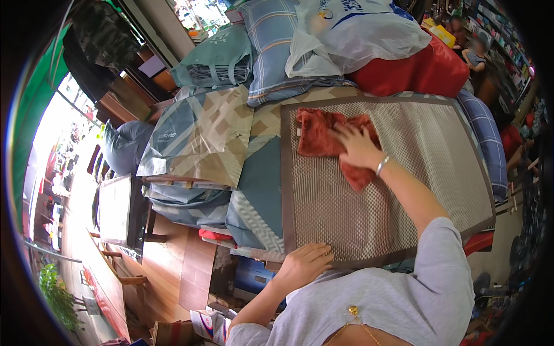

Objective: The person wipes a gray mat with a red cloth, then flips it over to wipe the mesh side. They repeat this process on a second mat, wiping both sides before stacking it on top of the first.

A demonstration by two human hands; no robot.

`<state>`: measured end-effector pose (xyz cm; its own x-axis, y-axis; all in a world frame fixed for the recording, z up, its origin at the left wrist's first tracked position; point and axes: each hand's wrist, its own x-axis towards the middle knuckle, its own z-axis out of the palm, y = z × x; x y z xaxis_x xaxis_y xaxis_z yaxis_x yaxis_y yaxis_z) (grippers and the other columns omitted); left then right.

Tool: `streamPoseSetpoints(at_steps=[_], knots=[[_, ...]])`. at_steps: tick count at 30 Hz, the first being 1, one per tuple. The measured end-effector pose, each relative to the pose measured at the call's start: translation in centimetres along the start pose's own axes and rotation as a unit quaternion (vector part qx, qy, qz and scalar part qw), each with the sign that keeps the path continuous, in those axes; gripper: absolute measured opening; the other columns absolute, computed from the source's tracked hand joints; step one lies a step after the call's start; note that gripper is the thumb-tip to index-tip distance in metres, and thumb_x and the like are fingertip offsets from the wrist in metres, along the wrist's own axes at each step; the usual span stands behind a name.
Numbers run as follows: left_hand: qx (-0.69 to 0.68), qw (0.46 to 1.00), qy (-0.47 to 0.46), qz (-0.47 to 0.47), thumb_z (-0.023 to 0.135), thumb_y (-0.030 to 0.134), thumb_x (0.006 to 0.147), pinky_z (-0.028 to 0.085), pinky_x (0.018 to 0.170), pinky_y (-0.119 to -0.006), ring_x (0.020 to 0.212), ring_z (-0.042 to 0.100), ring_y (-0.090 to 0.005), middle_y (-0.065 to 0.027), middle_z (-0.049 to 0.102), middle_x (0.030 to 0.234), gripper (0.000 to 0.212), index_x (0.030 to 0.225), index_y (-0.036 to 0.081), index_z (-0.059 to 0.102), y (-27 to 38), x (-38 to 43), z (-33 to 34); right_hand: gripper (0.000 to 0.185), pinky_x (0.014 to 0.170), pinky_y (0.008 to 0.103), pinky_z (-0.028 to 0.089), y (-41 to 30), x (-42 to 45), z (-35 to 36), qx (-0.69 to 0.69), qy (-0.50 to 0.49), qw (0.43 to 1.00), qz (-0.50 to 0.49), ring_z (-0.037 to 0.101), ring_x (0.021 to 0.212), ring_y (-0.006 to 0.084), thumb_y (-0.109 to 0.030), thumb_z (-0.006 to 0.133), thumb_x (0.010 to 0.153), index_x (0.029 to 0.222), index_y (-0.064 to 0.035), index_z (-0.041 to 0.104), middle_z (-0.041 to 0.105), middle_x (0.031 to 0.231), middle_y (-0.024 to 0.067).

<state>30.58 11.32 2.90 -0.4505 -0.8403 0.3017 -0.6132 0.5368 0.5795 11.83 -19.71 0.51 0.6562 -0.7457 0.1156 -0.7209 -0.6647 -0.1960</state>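
Note:
Under my right hand (358, 146) lies a crumpled rust-red cloth (319, 132); the spread fingers press on it. Beneath the cloth is a woven beige mat (424, 173) with a brown fabric border, rippled near its middle. My left hand (306, 261) rests flat on the mat's near left corner, fingers slightly bent. A blue-grey and tan patterned sheet (262, 190) shows beside the mat's left edge. A silver bracelet (382, 165) circles my right wrist.
Packed bedding bags (199, 138) stand at left. Behind the mat are a plaid pillow (272, 47), a white plastic bag (359, 34) and a red bundle (411, 71). A blue checked pillow (487, 142) borders the right side. Two blurred people sit at the far right.

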Motion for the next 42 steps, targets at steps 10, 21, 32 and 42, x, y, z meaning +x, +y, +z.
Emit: streamPoseSetpoints(at_steps=[10, 21, 32, 42], knots=[[0.144, 0.984, -0.019, -0.107, 0.069, 0.037, 0.084, 0.033, 0.11, -0.047, 0.134, 0.045, -0.0318, -0.015, 0.047, 0.145, 0.058, 0.137, 0.017, 0.056, -3.2, 2.2, -0.7, 0.053, 0.109, 0.0599, 0.029, -8.0, 0.5, 2.0, 0.044, -0.028, 0.963, -0.264, 0.038, 0.135, 0.032, -0.031, 0.066, 0.082, 0.134, -0.0219, 0.056, 0.046, 0.146, 0.0067], [0.134, 0.986, 0.026, -0.095, 0.074, 0.037, 0.077, 0.036, 0.106, -0.046, 0.13, 0.05, -0.0279, -0.0114, 0.054, 0.141, 0.057, 0.13, 0.019, 0.062, -3.7, 2.8, -0.4, 0.058, 0.108, 0.0595, 0.029, -4.4, 9.7, 4.0, 0.049, 0.032, 0.996, -0.074, 0.031, 0.141, 0.0366, -0.037, 0.063, 0.081, 0.134, -0.0143, 0.055, 0.043, 0.149, 0.0065], [0.13, 0.986, 0.032, -0.095, 0.077, 0.037, 0.073, 0.037, 0.105, -0.045, 0.128, 0.052, -0.0279, -0.0112, 0.057, 0.138, 0.058, 0.126, 0.019, 0.065, -4.1, 2.8, -0.2, 0.065, 0.114, 0.0569, 0.022, 1.5, 13.1, 4.0, -0.03, 0.065, 0.993, 0.092, 0.027, 0.144, 0.0342, -0.047, 0.054, 0.087, 0.144, -0.0179, 0.048, 0.041, 0.152, 0.0062], [0.151, 0.982, 0.039, -0.107, 0.076, 0.039, 0.075, 0.035, 0.106, -0.043, 0.129, 0.051, -0.0256, -0.0096, 0.057, 0.137, 0.055, 0.125, 0.02, 0.066, -4.0, 2.6, 0.5, 0.064, 0.105, 0.0604, 0.032, -8.7, 5.8, 4.1, 0.055, 0.033, 0.978, -0.196, 0.034, 0.137, 0.0384, -0.046, 0.067, 0.078, 0.135, -0.0204, 0.056, 0.045, 0.147, 0.0089]])
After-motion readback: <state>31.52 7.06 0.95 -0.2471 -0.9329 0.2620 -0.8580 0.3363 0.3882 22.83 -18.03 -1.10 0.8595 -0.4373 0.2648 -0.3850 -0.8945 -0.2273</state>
